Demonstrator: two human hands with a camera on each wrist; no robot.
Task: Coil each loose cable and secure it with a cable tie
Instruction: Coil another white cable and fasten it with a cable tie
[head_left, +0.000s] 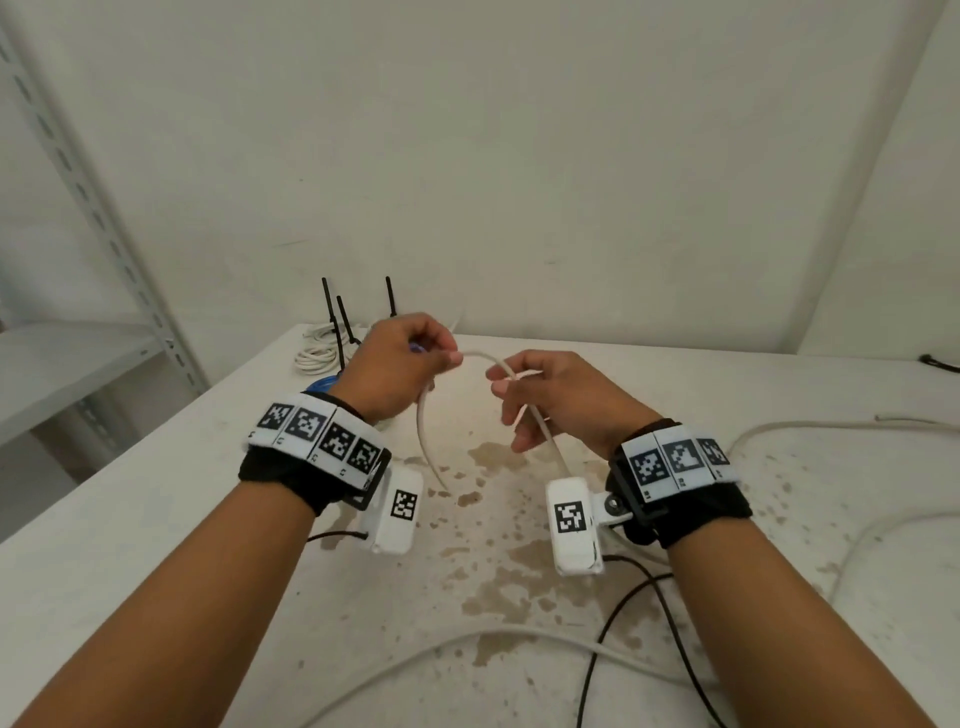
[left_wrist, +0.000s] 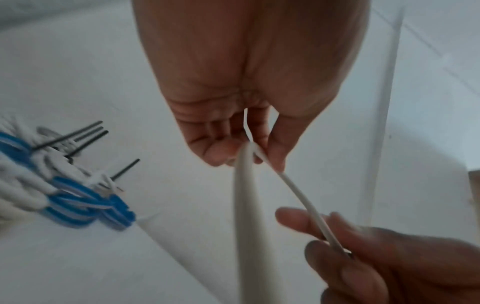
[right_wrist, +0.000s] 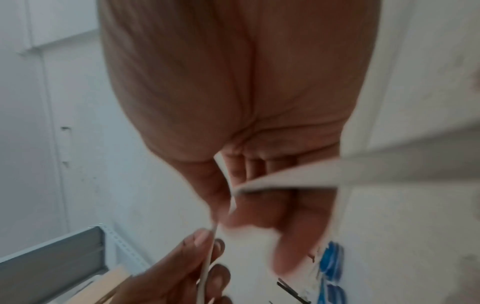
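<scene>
A loose white cable (head_left: 483, 355) arcs between both hands above the stained white table (head_left: 156, 519). My left hand (head_left: 402, 364) pinches it at the left, with a short tail (head_left: 428, 447) hanging down. My right hand (head_left: 545, 395) grips it at the right, and from there it runs down past the wrist. In the left wrist view the cable (left_wrist: 298, 197) stretches from the left fingers (left_wrist: 221, 150) to the right hand (left_wrist: 376, 257). The right wrist view shows the cable (right_wrist: 298, 176) crossing the right palm, blurred. Coiled white cables (head_left: 317, 353) with black ties (head_left: 340, 332) lie at the back left.
Blue and white coils (left_wrist: 85, 205) lie tied together near the black tie tails (left_wrist: 78, 133). More white cable (head_left: 831, 431) and black wires (head_left: 649, 623) trail over the right and front of the table. A grey metal shelf (head_left: 78, 364) stands left of the table.
</scene>
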